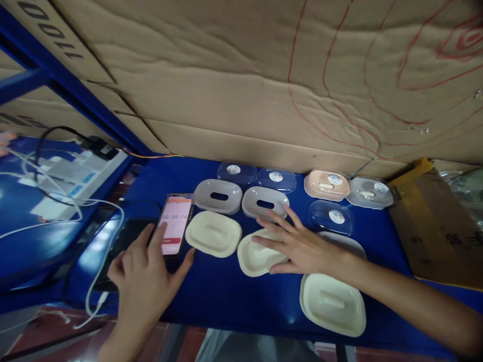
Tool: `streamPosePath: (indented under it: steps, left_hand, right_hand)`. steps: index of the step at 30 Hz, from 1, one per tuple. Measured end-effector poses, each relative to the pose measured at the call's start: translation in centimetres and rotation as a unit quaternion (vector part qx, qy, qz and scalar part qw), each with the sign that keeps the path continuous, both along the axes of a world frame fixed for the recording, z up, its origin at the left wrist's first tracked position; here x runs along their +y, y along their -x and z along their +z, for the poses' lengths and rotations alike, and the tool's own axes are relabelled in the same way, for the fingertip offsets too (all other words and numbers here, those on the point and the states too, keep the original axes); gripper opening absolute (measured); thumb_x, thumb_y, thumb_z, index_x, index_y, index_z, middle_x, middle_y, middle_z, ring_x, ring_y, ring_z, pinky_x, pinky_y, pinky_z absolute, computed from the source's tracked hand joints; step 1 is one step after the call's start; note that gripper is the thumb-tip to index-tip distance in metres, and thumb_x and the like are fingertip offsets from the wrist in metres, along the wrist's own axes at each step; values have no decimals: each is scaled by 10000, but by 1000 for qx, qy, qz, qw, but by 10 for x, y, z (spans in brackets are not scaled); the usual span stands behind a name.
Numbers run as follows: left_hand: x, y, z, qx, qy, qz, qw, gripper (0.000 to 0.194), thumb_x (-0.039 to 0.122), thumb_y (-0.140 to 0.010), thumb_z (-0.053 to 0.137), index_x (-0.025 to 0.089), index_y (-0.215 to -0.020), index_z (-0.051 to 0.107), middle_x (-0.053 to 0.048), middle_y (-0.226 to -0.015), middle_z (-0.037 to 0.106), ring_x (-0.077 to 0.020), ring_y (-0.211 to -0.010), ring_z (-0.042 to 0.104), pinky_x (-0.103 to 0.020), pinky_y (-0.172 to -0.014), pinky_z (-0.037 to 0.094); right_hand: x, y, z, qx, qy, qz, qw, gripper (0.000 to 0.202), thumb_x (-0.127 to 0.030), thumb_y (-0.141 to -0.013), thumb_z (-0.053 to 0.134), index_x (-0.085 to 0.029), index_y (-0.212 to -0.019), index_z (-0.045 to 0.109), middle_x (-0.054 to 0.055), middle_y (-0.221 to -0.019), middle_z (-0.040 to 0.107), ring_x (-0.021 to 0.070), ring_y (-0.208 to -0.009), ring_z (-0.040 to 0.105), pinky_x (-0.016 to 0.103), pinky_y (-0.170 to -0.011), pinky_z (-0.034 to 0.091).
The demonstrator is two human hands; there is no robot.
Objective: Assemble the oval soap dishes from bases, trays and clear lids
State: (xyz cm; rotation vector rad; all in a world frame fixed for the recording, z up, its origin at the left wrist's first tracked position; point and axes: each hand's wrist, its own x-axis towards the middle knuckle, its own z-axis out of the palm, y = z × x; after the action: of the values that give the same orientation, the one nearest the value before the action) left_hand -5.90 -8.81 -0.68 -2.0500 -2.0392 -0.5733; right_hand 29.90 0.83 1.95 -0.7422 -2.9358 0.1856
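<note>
Here, toward the left end of the blue bench [226, 299], the phone [176, 213] lies face up, its pinkish lit screen reading 00:09:14 above a red bar. Just right of it sits the left cream dish [213, 234], shallow and round-cornered, with a raised bar along its middle; behind that, the left grey tray [219, 187] has a long slot in its floor. Next comes the middle cream dish [257, 259], with the right grey tray [265, 195], slotted likewise, behind it. Two clear lids [277, 180] with round stickers line the bench's back edge. Farther right, the right cream dish [334, 304] lies near the front edge.

Your left hand [145, 271] has its index fingertip at the left side of the phone's screen, the thumb tip just beside the left cream dish. Your right hand [302, 246] covers part of the middle cream dish, its upper fingers reaching over the near rim of the right grey tray; whether they touch, you cannot tell.

Your left hand comes in over the front edge, palm down, thumb wide, gripping nothing. Your right forearm slants in from the front right corner, palm down, fingers fanned, pinching nothing.
</note>
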Motion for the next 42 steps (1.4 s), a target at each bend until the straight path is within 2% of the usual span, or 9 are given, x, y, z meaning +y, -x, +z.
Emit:
streamPosePath:
  steps: [4,10,16,21,28,32,35,38,42]
  left_hand:
    - [-7,9,-14,-8,21,80,997,861,522,-1039,640,141,-1744,326,-372,-1634,495,-641,-1388,571,-883,-1035,385]
    - [-10,17,-17,-28,29,109,993,852,507,-1043,629,137,-1741,311,-354,-1633,502,-618,-1439,542,-866,-1120,330]
    - [-11,21,-15,-21,28,102,994,789,538,-1059,585,140,-1707,375,-341,-1605,537,-600,-1409,574,-858,-1132,332]
    - [-10,18,-9,-21,15,78,997,812,540,-1066,584,215,-1750,291,-299,-1689,466,-590,-1464,538,-858,-1181,298]
    - [29,33,3,-24,49,36,998,801,511,-1076,575,274,-1767,247,-221,-1709,491,-571,-1488,525,-910,-1167,280]
    - [49,45,6,-7,89,-10,996,763,531,-1085,527,296,-1758,254,-208,-1690,512,-577,-1502,512,-957,-1145,238]
    - [43,39,9,-9,79,-56,995,740,478,-1104,493,310,-1765,207,-224,-1706,484,-553,-1508,520,-924,-1163,274]
    - [29,16,13,-23,38,-145,988,723,373,-1097,526,320,-1756,232,-192,-1744,446,-468,-1536,526,-792,-1285,258]
    - [21,-23,7,-8,60,-299,952,690,396,-1081,611,321,-1719,361,-150,-1820,329,-431,-1640,396,-658,-1325,322]
  right_hand:
    - [-16,2,-7,-2,1,-3,1000,764,-561,-1021,735,-273,-1680,476,134,-1827,288,397,-1709,243,751,-1342,233]
    - [-14,6,-11,-4,-23,-29,999,681,-515,-1061,670,-189,-1640,520,191,-1809,304,416,-1702,254,776,-1333,230]
    - [-9,19,-12,-1,-17,-30,999,672,-525,-1066,660,-180,-1629,531,200,-1803,322,418,-1698,269,788,-1332,202]
    - [-3,19,-2,-2,0,0,1000,818,-630,-1027,691,-182,-1672,464,209,-1823,264,420,-1706,238,789,-1328,201]
    - [-25,-14,16,24,27,-78,996,785,-536,-1042,709,-228,-1701,415,212,-1818,299,391,-1701,274,744,-1337,269]
    - [-43,-48,19,34,19,-158,987,824,-502,-1058,678,-318,-1763,293,167,-1840,263,421,-1694,282,781,-1308,313]
    - [-59,-78,22,47,11,-222,974,809,-479,-1082,627,-348,-1778,236,159,-1846,245,418,-1690,295,783,-1276,380]
    - [-77,-96,23,55,9,-255,965,747,-453,-1087,612,-362,-1757,294,145,-1822,316,405,-1666,361,757,-1234,463]
    - [-96,-85,15,38,16,-211,977,623,-432,-1093,618,-345,-1687,449,116,-1778,422,382,-1641,418,716,-1222,508]
